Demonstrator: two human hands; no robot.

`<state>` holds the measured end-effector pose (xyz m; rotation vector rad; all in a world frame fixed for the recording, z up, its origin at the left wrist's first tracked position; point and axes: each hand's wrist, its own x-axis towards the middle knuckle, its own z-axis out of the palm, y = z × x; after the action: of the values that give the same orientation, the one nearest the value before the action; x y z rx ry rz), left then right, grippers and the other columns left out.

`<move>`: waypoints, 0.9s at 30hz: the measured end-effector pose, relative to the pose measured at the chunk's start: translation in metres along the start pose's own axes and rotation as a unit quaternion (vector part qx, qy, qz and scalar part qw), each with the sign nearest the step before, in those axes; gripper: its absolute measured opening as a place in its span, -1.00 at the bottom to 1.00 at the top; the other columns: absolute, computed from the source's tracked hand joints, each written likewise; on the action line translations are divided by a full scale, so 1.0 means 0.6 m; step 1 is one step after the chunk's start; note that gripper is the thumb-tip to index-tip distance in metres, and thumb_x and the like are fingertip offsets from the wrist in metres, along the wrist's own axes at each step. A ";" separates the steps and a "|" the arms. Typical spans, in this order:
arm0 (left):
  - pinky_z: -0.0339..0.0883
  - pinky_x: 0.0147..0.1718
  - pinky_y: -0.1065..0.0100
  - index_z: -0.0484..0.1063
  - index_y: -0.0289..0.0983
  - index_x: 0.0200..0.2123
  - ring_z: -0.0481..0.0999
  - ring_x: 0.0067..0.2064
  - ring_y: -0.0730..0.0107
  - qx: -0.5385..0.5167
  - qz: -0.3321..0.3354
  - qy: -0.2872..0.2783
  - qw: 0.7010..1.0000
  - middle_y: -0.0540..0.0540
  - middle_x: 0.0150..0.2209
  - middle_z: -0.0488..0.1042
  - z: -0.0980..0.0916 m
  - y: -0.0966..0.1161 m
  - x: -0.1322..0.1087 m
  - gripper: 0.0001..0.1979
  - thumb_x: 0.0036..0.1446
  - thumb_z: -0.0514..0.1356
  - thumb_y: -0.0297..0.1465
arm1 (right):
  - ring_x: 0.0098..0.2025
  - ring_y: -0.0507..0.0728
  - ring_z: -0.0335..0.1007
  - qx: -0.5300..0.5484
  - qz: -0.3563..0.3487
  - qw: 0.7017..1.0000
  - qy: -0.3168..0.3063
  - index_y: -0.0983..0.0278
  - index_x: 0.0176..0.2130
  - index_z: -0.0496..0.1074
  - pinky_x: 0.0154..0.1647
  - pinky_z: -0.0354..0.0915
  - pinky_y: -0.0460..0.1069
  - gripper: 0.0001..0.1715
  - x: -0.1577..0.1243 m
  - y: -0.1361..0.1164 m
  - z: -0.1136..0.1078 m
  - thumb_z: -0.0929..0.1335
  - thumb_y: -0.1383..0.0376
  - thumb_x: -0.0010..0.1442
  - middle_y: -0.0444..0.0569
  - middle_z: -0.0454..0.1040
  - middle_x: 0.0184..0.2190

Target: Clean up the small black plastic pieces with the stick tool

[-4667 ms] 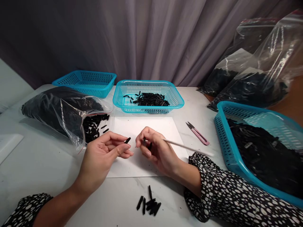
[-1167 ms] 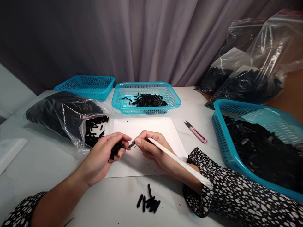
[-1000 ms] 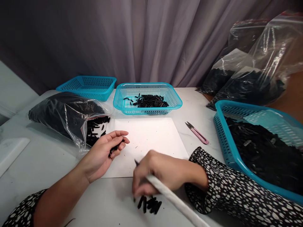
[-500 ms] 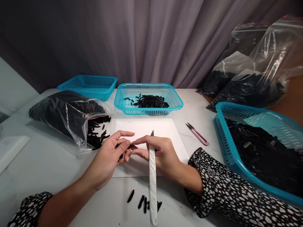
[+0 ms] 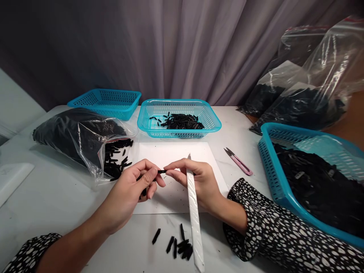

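Note:
My left hand (image 5: 135, 186) is curled shut over the white paper sheet (image 5: 176, 151), holding several small black pieces. A small black piece (image 5: 161, 171) is pinched between the fingertips of both hands. My right hand (image 5: 196, 182) also grips a long white-wrapped blade tool (image 5: 193, 212), its tip pointing away from me. A little pile of black pieces (image 5: 179, 244) lies on the table near me, below the hands.
An open plastic bag of black pieces (image 5: 82, 136) lies at the left. Two turquoise baskets (image 5: 178, 119) (image 5: 105, 101) stand at the back, a big one (image 5: 284, 189) full of black parts at the right. Pink thread snips (image 5: 238, 162) lie beside the sheet. More bags (image 5: 298, 94) sit back right.
My right hand dipped down to the near pile, left a piece there, then came back up to meet the left hand. The white tool swung to point away from me.

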<state>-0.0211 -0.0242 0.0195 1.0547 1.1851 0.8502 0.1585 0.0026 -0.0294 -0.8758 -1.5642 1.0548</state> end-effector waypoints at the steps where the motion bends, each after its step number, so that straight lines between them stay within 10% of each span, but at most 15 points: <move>1: -0.09 -0.54 0.43 0.41 -0.26 -0.38 0.16 -0.54 0.58 0.007 0.002 -0.001 1.000 -0.02 -0.40 0.51 0.000 -0.001 0.000 -0.69 0.23 0.24 -0.13 | -0.53 0.06 0.32 0.006 0.000 1.000 0.000 0.22 -0.32 0.64 -0.47 0.23 0.00 -0.88 0.000 0.001 0.000 0.48 0.23 0.20 -0.07 0.55 -0.53; 13: -0.07 -0.50 0.41 0.38 -0.26 -0.43 0.14 -0.51 0.55 -0.007 -0.049 -0.016 0.999 -0.05 -0.36 0.50 -0.003 0.005 -0.001 -0.68 0.26 0.18 -0.15 | -0.41 0.09 0.41 0.091 0.057 0.994 -0.008 0.19 -0.31 0.66 -0.38 0.28 0.00 -0.91 0.006 -0.002 0.001 0.48 0.24 0.18 -0.07 0.60 -0.42; 20: -0.07 -0.51 0.42 0.45 -0.25 -0.33 0.08 -0.51 0.55 -0.014 -0.109 -0.014 0.994 0.04 -0.46 0.39 -0.016 0.002 0.006 -0.93 0.14 0.25 -0.37 | -0.66 -0.07 -0.14 0.219 0.202 0.954 0.004 0.27 -0.36 0.56 -0.66 -0.18 -0.08 -0.64 0.014 0.009 0.003 0.53 0.02 0.08 -0.31 0.11 -0.71; 27: -0.08 -0.53 0.42 0.51 -0.26 -0.30 0.15 -0.53 0.55 0.002 -0.094 -0.006 0.996 -0.02 -0.44 0.48 -0.007 0.005 0.008 -0.79 0.17 0.26 -0.22 | -0.65 -0.09 -0.22 0.250 0.226 0.941 0.012 0.31 -0.40 0.51 -0.65 -0.24 -0.08 -0.60 0.015 -0.008 0.004 0.54 0.02 0.04 -0.35 0.03 -0.72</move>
<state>-0.0240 -0.0182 0.0206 0.9342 1.2549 0.6927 0.1538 0.0085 -0.0220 -0.8958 -1.0093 1.6719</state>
